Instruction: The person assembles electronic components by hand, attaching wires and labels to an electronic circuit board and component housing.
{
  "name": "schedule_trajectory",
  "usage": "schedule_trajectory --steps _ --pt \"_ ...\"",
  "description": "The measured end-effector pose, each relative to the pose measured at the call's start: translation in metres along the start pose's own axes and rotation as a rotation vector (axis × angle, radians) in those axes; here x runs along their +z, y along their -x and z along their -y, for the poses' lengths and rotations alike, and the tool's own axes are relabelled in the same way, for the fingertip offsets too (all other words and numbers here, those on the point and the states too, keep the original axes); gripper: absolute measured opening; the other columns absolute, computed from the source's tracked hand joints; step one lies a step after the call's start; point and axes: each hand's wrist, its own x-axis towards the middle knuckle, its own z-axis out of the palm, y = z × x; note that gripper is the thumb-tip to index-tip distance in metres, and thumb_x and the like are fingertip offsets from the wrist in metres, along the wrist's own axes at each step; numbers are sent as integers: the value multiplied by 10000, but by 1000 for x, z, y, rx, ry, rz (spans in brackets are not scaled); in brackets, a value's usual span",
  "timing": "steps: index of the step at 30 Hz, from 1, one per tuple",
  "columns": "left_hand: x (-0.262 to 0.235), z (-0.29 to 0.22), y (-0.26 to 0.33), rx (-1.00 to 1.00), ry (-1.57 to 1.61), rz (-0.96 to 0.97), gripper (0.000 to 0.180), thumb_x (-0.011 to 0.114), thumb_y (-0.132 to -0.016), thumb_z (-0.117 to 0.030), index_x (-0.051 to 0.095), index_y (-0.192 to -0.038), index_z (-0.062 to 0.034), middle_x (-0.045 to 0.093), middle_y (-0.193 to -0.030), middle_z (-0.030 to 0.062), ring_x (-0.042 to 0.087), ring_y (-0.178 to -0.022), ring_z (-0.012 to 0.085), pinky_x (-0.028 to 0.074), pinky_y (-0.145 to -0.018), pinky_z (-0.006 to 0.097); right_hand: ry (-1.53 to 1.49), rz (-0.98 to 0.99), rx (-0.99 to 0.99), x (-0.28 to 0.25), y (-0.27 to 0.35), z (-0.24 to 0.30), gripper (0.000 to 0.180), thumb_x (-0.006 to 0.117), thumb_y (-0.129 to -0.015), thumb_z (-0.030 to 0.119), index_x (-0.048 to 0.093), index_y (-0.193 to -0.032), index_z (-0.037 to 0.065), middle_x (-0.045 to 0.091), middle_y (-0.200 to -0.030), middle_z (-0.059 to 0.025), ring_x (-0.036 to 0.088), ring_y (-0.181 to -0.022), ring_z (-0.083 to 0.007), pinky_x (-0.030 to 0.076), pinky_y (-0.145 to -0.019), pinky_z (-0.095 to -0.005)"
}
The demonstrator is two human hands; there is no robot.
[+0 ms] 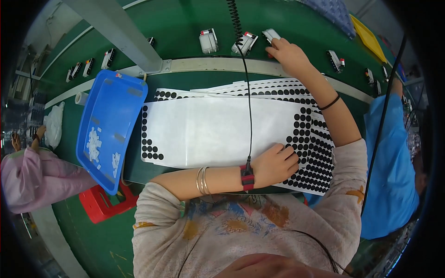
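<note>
A stack of white sheets (222, 125) with rows of black round stickers (303, 127) lies in front of me; the top sheet is mostly bare in its middle. My left hand (272, 166) rests over the sheet's right part, fingers bent and fingertips at the stickers; whether a sticker is between them is hidden. A red wrist strap (247, 178) with a black cord circles that wrist. Stretched to the far side, my right hand (288, 53) has its fingers closed on a small white box-shaped device (271, 34) on the green belt.
Similar white devices (208, 41) stand along the green belt (181, 28). At left is a blue tray (111, 97) with small white pieces (93, 144). A coiled cord (235, 21) hangs across the middle. A grey post (118, 32) rises beyond the tray. People sit on both sides.
</note>
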Motion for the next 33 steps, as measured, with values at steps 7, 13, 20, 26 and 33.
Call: schedule_trajectory --steps 7,13,20,26,33 --pt "-1 6 -4 -211 -81 -64 196 540 -651 -146 573 -843 -122 486 -819 9 476 -824 169 414 -711 289 -90 -157 16 -26 5 -7 163 610 -731 80 575 -890 69 554 -870 -49 564 -809 -189 488 -630 -286" --pt "1 9 0 -181 -26 -83 209 544 -650 -132 564 -856 -105 491 -835 13 481 -819 174 422 -701 283 -1710 -176 513 -85 13 66 115 587 -837 103 569 -905 12 581 -772 -24 548 -627 -62 468 -530 -208" --pt "1 13 -5 -259 96 -34 212 548 -651 -127 560 -861 -96 513 -869 0 487 -851 171 421 -705 285 -2545 -23 542 -28 44 117 149 596 -836 107 545 -955 33 588 -852 -34 591 -694 -103 537 -642 -258" --pt "-4 15 0 -143 64 -131 221 555 -616 -140 572 -831 -89 506 -859 -10 486 -799 154 417 -679 266 -2611 -120 499 -25 46 119 177 571 -850 97 537 -1008 25 587 -890 -45 603 -779 -123 541 -745 -297" --pt "-28 16 -8 -82 64 -39 242 570 -600 -130 604 -840 -120 523 -872 -13 498 -810 157 413 -646 272 -2638 -116 466 -23 44 120 203 553 -867 133 529 -1043 35 569 -964 -50 595 -805 -121 522 -773 -288"
